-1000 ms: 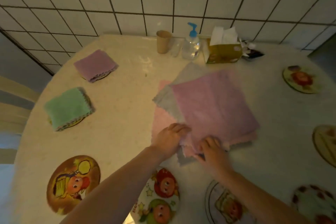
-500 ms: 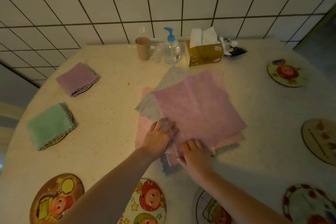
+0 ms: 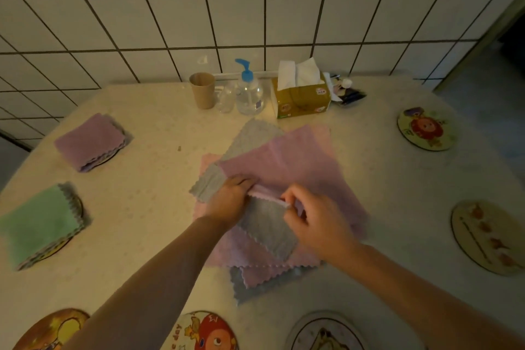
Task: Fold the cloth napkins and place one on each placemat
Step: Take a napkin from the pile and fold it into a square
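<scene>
A loose pile of cloth napkins lies in the middle of the table, with a pink napkin (image 3: 295,162) on top and a grey napkin (image 3: 267,227) under it. My left hand (image 3: 230,199) grips the near edge of the pink napkin at its left. My right hand (image 3: 315,219) pinches the same edge further right, lifted off the pile so the grey one shows. A folded purple napkin (image 3: 89,140) sits on a placemat at the far left. A folded green napkin (image 3: 39,224) covers another placemat at the left edge.
Bare round placemats lie at the right (image 3: 426,128) (image 3: 488,236) and along the near edge (image 3: 204,332) (image 3: 324,332) (image 3: 51,329). A paper cup (image 3: 202,89), pump bottle (image 3: 250,91) and tissue box (image 3: 301,96) stand by the tiled wall.
Both hands have taken hold of the pink napkin's near edge and raised it away from me, uncovering the grey napkin beneath. The camera has tilted up.
</scene>
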Demonstrator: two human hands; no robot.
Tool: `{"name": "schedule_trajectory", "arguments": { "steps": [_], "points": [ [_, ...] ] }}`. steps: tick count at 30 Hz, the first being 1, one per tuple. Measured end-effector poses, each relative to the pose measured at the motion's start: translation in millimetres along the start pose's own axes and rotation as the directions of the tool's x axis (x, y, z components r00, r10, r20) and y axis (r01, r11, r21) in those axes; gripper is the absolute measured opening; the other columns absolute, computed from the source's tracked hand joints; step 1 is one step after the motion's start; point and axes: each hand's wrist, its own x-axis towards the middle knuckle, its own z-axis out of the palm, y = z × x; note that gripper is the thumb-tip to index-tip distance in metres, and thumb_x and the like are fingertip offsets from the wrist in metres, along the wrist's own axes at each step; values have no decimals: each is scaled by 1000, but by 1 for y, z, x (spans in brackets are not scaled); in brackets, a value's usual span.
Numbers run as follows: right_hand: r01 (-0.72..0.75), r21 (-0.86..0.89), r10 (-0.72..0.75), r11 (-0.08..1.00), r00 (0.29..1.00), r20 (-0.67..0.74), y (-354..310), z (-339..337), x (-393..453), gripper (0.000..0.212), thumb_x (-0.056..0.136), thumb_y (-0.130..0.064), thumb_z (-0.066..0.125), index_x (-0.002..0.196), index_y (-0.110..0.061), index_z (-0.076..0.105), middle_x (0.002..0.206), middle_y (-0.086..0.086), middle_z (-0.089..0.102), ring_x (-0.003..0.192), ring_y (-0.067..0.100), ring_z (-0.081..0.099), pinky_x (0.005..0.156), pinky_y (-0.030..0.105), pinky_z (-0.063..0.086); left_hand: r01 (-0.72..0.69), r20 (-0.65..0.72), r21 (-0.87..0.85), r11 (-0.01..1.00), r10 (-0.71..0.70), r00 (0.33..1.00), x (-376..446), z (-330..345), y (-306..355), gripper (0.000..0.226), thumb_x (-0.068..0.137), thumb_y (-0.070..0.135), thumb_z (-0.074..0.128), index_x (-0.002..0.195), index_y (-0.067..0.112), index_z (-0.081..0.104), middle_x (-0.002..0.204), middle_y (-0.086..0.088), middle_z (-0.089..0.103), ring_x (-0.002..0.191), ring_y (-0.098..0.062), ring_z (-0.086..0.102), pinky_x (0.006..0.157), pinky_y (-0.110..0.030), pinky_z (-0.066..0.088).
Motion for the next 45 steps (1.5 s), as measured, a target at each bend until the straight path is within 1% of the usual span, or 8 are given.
{"name": "schedule_trajectory", "arguments": {
  "steps": [6, 12, 18, 26, 31, 38, 42, 45],
  "points": [
    [-22, 316, 28, 948, 999, -15, -7, -47, 22, 15, 96, -8, 42, 82, -13, 41, 108, 15, 66, 85, 14, 71, 48, 20, 52, 100, -142, -177, 979, -126, 982, 30, -41, -11, 23, 87, 1, 56, 104, 4, 71, 106, -18, 69, 100, -33, 63, 89, -34, 45],
    [17, 189, 27, 982, 974, -227, -9, -56, 33, 12, 92, -29, 43, 84, -19, 43, 89, 14, 63, 85, 40, 64, 61, 59, 51, -1, -432, -59, 998, -25, 902, 17, -107, -19, 19, 81, -10, 59, 94, 0, 69, 90, -17, 68, 88, -33, 64, 80, -26, 39],
    [-2, 274, 64, 962, 974, -219, -60, -7, 19, 7, 95, -22, 46, 93, -15, 47, 102, -9, 66, 93, 11, 68, 74, 44, 57, 78, -609, 56, 995, -28, 793, -71, -170, -48, 24, 83, -11, 58, 104, -2, 67, 110, -20, 65, 116, -35, 56, 98, -39, 42],
    [38, 152, -35, 988, 999, -22, -111, 105, -49, 13, 88, -26, 43, 79, -20, 36, 81, 14, 61, 69, 25, 57, 58, 44, 44, 171, -487, 143, 975, -81, 870, -271, -152, -111, 19, 82, -5, 66, 100, -3, 69, 107, -22, 65, 109, -38, 57, 98, -38, 41],
    [-41, 64, 30, 997, 986, 162, -120, 167, -120, 16, 92, -15, 46, 78, -14, 38, 83, 6, 63, 73, 0, 59, 59, 38, 48, 235, -331, 121, 965, -184, 926, -386, -99, -133, 31, 85, 21, 52, 104, 5, 70, 111, -17, 65, 113, -32, 54, 93, -39, 49],
    [-168, 33, 155, 985, 958, 242, -111, 202, -214, 17, 90, -16, 48, 75, -16, 40, 65, -2, 55, 54, 4, 48, 49, 29, 37, 53, -182, 191, 980, -17, 983, -475, -55, -120, 26, 79, 21, 54, 94, 15, 74, 94, -3, 71, 95, -22, 60, 75, -33, 56],
    [-209, 7, 197, 978, 931, 307, -102, 202, -245, 18, 87, -12, 51, 72, -13, 43, 59, 1, 45, 47, 5, 35, 49, 24, 29, -13, -47, 113, 994, 18, 999, -490, -50, -119, 25, 80, 26, 50, 92, 18, 71, 94, 3, 68, 97, -18, 57, 80, -29, 50],
    [-253, 39, 234, 967, 934, 269, -99, 201, -244, 15, 84, -11, 56, 72, -14, 49, 64, 3, 53, 53, 3, 42, 52, 22, 35, 188, 39, -136, 973, -184, 982, -484, -57, -124, 17, 76, 11, 65, 86, 25, 69, 92, 4, 65, 95, -15, 56, 80, -31, 50]
  ]
}}
